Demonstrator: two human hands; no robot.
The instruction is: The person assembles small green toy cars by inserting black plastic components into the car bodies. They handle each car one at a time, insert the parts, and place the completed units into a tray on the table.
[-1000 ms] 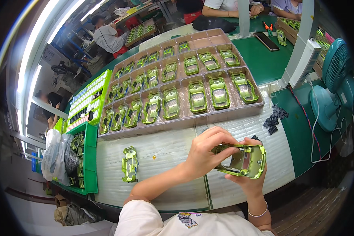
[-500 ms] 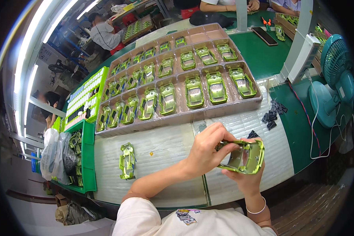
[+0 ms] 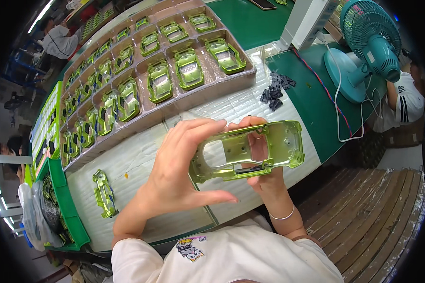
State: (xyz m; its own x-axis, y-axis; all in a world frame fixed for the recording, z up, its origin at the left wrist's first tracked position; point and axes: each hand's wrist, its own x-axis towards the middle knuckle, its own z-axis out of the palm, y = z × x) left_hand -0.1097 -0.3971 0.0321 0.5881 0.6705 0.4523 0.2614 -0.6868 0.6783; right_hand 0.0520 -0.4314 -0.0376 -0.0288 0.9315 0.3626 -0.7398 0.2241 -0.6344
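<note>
A glossy green toy car body [image 3: 283,141], hollow side up, is held level above the bench. My right hand [image 3: 269,181] grips it from beneath and behind, its fingers partly hidden by the shell. At the other end of the shell, my left hand [image 3: 167,162] is open, thumb and fingers spread apart. Its fingertips lie close to the shell's upper edge; whether they touch cannot be told. On the pale padded mat [image 3: 141,155], to the left, lies another green car body [image 3: 104,193].
Beyond the hands stands a brown compartment tray [image 3: 156,106] of green car bodies. Small black parts [image 3: 277,88] are heaped right of it. A teal fan [image 3: 363,56] with trailing cables stands at the right, beside a pale post [image 3: 307,23]. A green crate [image 3: 73,217] sits far left.
My left hand has gone from pinching the car body to open, thumb spread. The car body now appears larger, its long side across the view. The view has shifted right.
</note>
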